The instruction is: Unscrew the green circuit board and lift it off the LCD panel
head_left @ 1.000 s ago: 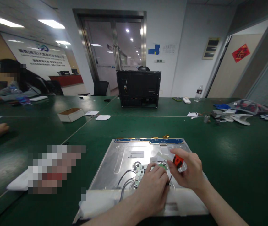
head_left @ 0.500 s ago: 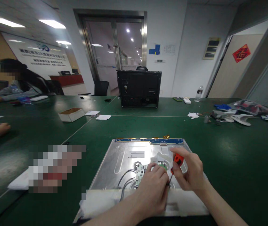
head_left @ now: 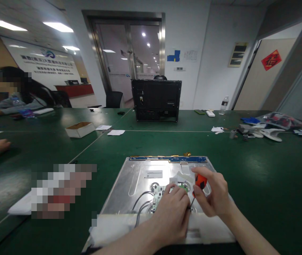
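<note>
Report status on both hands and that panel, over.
Right hand gripping orange-handled screwdriver, tip down by the small circuit board. Left hand pressing on the board atop the metal panel. Grey cables beside the board.

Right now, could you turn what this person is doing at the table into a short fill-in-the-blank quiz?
1. The right hand grips a screwdriver whose handle is ____ and black.
2. The left hand rests on a small ____ circuit board.
3. The metal panel lies on a ____ table.

Missing words: orange; white; green
</note>
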A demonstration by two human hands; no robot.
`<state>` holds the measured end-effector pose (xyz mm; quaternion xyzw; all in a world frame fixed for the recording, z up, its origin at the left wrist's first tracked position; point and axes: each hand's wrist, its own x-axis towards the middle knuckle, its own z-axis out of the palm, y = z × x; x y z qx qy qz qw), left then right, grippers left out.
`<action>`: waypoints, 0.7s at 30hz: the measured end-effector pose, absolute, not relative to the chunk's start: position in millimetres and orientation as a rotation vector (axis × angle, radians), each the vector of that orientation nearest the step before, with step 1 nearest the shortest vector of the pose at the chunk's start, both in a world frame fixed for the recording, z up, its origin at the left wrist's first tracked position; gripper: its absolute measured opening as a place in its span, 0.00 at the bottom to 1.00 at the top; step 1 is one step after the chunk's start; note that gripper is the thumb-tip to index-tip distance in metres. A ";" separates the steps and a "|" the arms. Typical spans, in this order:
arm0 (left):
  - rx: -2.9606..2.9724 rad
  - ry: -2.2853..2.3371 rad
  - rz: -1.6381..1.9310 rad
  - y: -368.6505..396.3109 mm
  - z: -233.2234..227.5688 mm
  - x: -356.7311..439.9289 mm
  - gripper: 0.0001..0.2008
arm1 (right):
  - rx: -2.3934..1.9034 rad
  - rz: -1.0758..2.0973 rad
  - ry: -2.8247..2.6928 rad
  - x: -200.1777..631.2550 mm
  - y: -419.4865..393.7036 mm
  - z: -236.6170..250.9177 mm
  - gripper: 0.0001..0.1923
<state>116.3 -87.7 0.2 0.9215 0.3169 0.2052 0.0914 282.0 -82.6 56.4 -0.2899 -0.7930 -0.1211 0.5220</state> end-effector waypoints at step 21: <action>2.733 0.927 0.643 -86.6 -2.5 117.0 0.06 | -0.721 -0.317 -1.912 281.6 -82.9 57.1 0.12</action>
